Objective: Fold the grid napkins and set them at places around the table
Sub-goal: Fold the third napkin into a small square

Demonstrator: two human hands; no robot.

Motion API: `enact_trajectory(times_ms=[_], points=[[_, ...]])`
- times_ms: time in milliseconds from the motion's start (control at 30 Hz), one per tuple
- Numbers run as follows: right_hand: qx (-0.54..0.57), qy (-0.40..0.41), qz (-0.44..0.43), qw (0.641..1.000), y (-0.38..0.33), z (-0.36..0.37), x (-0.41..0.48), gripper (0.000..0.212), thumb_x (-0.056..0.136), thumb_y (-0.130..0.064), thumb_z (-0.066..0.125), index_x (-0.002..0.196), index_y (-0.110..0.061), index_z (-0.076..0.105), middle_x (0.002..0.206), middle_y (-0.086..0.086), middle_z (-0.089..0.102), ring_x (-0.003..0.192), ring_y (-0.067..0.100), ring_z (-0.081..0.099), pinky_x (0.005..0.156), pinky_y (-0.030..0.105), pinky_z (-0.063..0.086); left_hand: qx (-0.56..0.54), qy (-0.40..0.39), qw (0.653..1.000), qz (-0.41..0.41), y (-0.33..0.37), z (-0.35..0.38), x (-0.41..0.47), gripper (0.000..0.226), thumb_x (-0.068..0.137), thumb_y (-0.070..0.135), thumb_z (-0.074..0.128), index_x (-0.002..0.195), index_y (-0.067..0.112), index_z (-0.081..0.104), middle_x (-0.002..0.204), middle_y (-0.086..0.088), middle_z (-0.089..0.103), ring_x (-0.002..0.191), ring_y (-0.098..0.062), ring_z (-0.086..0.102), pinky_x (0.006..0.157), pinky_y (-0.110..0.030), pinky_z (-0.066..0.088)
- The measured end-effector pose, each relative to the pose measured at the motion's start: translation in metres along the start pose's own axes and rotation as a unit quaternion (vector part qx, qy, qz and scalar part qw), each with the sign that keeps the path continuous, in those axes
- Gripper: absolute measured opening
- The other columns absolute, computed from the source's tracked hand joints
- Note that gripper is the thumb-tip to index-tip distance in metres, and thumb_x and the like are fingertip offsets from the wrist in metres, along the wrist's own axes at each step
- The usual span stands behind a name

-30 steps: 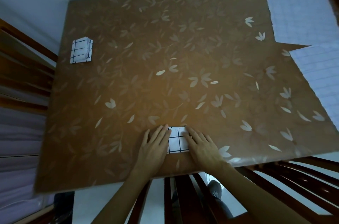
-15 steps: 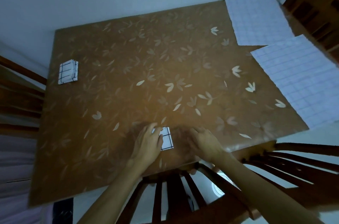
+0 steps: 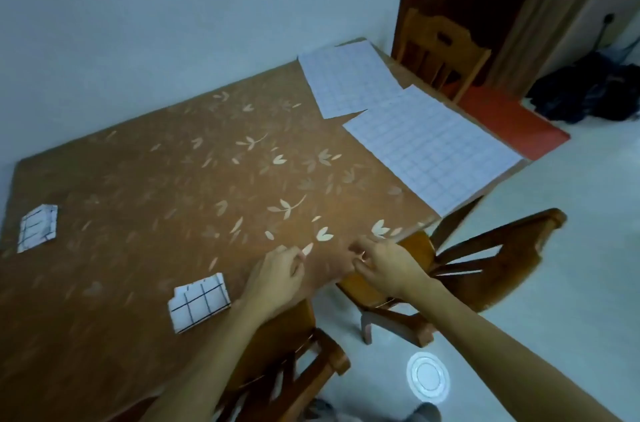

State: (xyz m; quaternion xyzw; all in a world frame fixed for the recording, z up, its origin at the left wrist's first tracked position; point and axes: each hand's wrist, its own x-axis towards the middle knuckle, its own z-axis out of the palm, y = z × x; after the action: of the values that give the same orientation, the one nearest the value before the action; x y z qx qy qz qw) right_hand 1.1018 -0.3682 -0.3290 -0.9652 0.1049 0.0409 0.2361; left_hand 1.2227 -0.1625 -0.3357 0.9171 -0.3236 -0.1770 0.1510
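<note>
The left hand (image 3: 277,279) and right hand (image 3: 384,266) hover over the desk (image 3: 156,179), fingers (image 3: 294,260) loosely curled and empty, the near folded napkin (image 3: 199,302) just beside the left hand, a second folded napkin (image 3: 37,227) far left.

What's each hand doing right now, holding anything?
Left hand: open, holding nothing.
Right hand: fingers curled, blurred; cannot tell.

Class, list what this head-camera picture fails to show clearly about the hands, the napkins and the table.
Left hand and right hand, head view: fingertips blurred and curled away, so any pinch is unclear.
Near folded napkin: inner folds hidden under its top layer.
Far folded napkin: small and blurred; fold count unreadable.
Table: near-left corner cut off by the frame edge.
</note>
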Motion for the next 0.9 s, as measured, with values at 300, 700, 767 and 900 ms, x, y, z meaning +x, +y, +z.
enact_trajectory(times_ms=[300,700,767,900], points=[[0.020,0.049,0.053,0.997,0.119,-0.092,-0.096,0.033,0.097,-0.032,0.052,0.126,-0.018,0.059,0.120,0.001,0.065,0.105,0.019,0.063,0.091,0.036,0.053,0.015,-0.027,0.997,0.075,0.165,0.041,0.024,0.018,0.098,0.030,0.055,0.112,0.028,0.065,0.107,0.004,0.063,0.095,-0.011,0.060,0.087,-0.028,0.045],[0.064,0.079,0.131,0.986,0.230,-0.148,-0.108,0.029,0.094,-0.031,0.054,0.122,-0.024,0.060,0.114,-0.005,0.067,0.096,0.006,0.062,0.086,0.025,0.056,0.005,-0.061,0.995,0.079,0.256,0.064,0.096,0.025,0.098,0.027,0.058,0.122,0.023,0.064,0.123,0.000,0.065,0.105,-0.012,0.064,0.085,-0.027,0.055],[0.054,0.076,0.136,0.986,0.246,-0.151,-0.094,0.029,0.094,-0.031,0.054,0.121,-0.024,0.061,0.116,-0.005,0.067,0.097,0.006,0.061,0.085,0.021,0.053,-0.006,-0.057,0.995,0.080,0.264,0.070,0.119,0.024,0.098,0.028,0.059,0.120,0.023,0.065,0.135,-0.002,0.060,0.106,-0.013,0.065,0.084,-0.028,0.054],[0.025,0.045,0.137,0.989,0.276,-0.161,-0.060,0.031,0.097,-0.027,0.053,0.126,-0.021,0.061,0.124,-0.006,0.066,0.107,0.009,0.062,0.088,0.018,0.047,-0.021,-0.045,0.996,0.072,0.277,0.087,0.166,0.027,0.095,0.038,0.060,0.119,0.028,0.064,0.124,0.003,0.062,0.112,-0.014,0.059,0.090,-0.034,0.052]])
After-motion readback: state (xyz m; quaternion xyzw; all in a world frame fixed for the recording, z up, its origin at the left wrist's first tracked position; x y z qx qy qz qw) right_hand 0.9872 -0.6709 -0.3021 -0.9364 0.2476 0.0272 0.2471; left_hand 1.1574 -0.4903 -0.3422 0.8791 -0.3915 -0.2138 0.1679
